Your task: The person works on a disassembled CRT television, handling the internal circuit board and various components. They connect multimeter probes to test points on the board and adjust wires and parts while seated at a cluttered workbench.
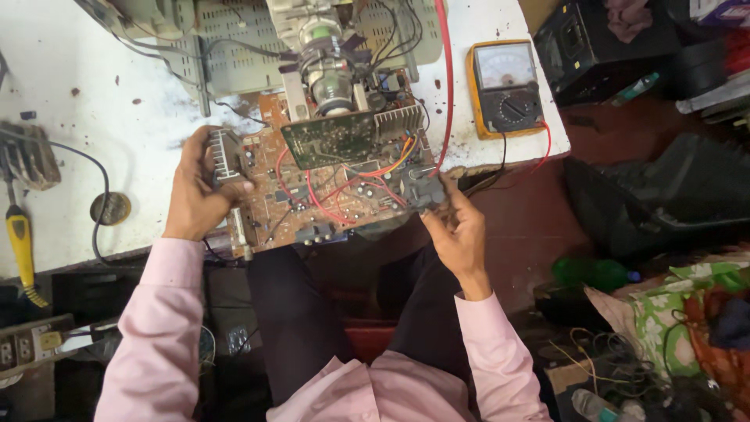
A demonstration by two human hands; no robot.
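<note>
Gripping circuit board [328, 187], left hand [199, 191], right hand [457, 230], multimeter [508, 87] beside

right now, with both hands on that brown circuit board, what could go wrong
1. The circuit board overhangs the white table edge, held by the left hand and right hand; a slip could drop it.
2. Red wires and a red cable cross it; tugging might strain joints.
3. Bare fingers on the heatsink risk cuts or shock, if powered.
</note>
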